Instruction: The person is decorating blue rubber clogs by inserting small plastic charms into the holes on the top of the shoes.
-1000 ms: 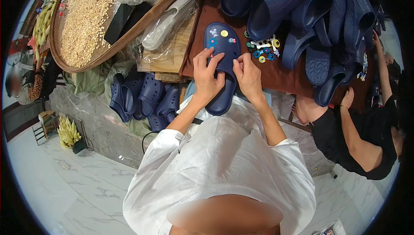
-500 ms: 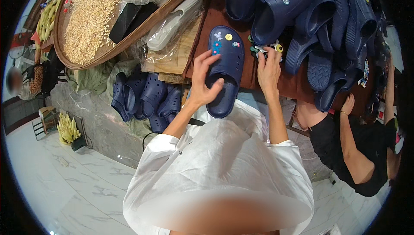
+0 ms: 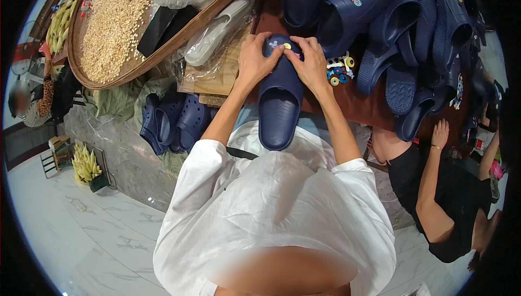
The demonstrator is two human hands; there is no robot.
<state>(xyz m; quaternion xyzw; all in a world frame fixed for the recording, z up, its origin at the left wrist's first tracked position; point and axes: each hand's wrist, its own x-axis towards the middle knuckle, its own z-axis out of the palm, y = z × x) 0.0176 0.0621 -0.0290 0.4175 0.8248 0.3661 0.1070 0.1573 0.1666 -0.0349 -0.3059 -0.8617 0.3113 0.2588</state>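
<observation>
A navy clog (image 3: 280, 112) lies before me at the table's edge, its toe pointing away and its heel toward my body. My left hand (image 3: 255, 60) is closed on the left side of the toe. My right hand (image 3: 312, 67) grips the right side. Both thumbs meet on top of the toe, beside a yellow round charm (image 3: 287, 45). A grey mouse-shaped charm (image 3: 273, 44) shows next to the left thumb. My hands and thumbs hide the other charms on the toe. Right of my right hand, a small heap of loose charms (image 3: 340, 70) lies on the brown surface.
Many navy clogs (image 3: 399, 16) are piled at the far right, and several more (image 3: 190, 119) sit at the left. A tray of corn kernels (image 3: 111, 30) and a bagged white clog (image 3: 217, 32) stand at the far left. At the right, another person's hand (image 3: 440, 133) rests on the table edge.
My right hand has left the loose charms and moved left onto the clog's toe. My left hand has slid forward from the clog's opening to the toe's left side.
</observation>
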